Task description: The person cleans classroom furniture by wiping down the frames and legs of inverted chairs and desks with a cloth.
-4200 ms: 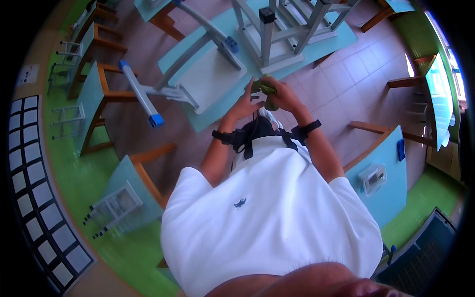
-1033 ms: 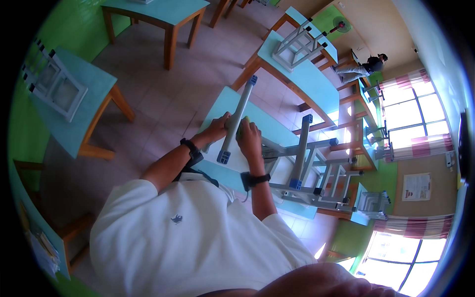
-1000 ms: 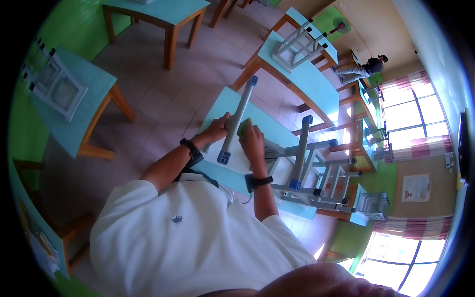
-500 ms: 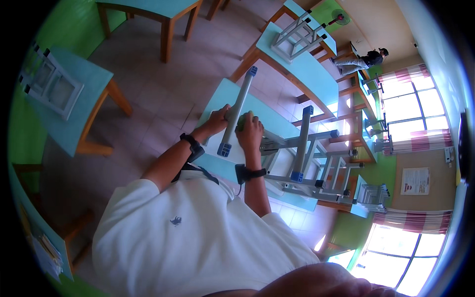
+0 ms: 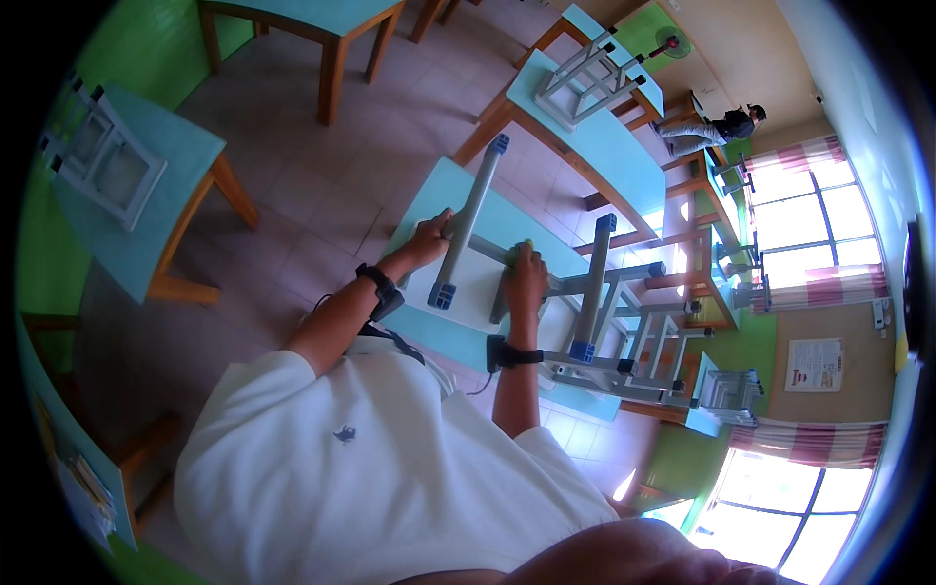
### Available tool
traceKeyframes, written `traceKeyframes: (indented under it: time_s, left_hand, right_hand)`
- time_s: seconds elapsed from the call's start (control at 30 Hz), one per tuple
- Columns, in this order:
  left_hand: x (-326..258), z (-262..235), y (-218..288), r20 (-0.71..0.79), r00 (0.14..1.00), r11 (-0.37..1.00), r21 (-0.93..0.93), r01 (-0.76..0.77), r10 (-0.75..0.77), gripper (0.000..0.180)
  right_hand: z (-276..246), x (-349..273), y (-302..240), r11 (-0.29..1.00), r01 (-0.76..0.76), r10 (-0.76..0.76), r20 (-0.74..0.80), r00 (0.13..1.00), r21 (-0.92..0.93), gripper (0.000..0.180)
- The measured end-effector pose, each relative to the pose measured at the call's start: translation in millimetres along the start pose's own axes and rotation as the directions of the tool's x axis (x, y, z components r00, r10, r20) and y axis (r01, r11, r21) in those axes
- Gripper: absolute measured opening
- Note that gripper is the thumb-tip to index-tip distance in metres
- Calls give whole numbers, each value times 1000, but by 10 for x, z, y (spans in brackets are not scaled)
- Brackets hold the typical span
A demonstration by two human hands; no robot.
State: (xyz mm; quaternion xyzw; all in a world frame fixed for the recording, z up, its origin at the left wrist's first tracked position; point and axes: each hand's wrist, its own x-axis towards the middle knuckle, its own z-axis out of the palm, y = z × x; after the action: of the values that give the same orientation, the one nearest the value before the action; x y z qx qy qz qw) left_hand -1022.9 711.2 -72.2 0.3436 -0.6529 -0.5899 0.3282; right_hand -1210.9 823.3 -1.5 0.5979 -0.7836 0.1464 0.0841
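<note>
An upturned stool (image 5: 468, 214) with grey metal legs and blue end caps lies on a light blue table (image 5: 444, 185), its pale seat facing down. My left hand (image 5: 429, 241) is closed around the leg frame at the stool's left end. Over the middle of the stool, at the crossbar, my right hand (image 5: 526, 278) is closed on a small greenish cloth or pad (image 5: 527, 243). Only edges of that pad show past the fingers, so its exact kind is unclear. Both wrists wear black bands.
More upturned stools (image 5: 658, 336) stand just to the right. Other blue-topped tables (image 5: 595, 146) with wooden legs stand around, one on the left with an upturned stool (image 5: 112, 171). A person (image 5: 731, 124) is at the far right near the windows. A fan (image 5: 671, 42) stands at the back.
My right hand has moved right along the crossbar, away from the left leg frame, with the greenish pad. My left hand keeps its grip on the stool, which stays in place.
</note>
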Motion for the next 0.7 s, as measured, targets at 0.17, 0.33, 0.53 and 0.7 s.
traceKeyframes:
  time_s: [0.17, 0.33, 0.53, 0.7]
  left_hand:
    - [27, 55, 27, -43, 999, 1000, 25, -14, 15, 32]
    - [73, 35, -74, -4, 1000, 1000, -17, -11, 11, 34]
    - [4, 4, -2, 12, 1000, 998, 65, 19, -20, 28]
    - [-12, 45, 39, -19, 1000, 999, 48, 11, -10, 27]
  right_hand:
    - [101, 136, -542, 970, 128, -130, -5, 991, 207, 51]
    - [206, -13, -762, 959, 202, -190, -79, 979, 199, 59]
    - [154, -284, -184, 979, 102, -85, -105, 991, 175, 65]
    - [144, -325, 236, 983, 28, 12, -218, 976, 180, 62]
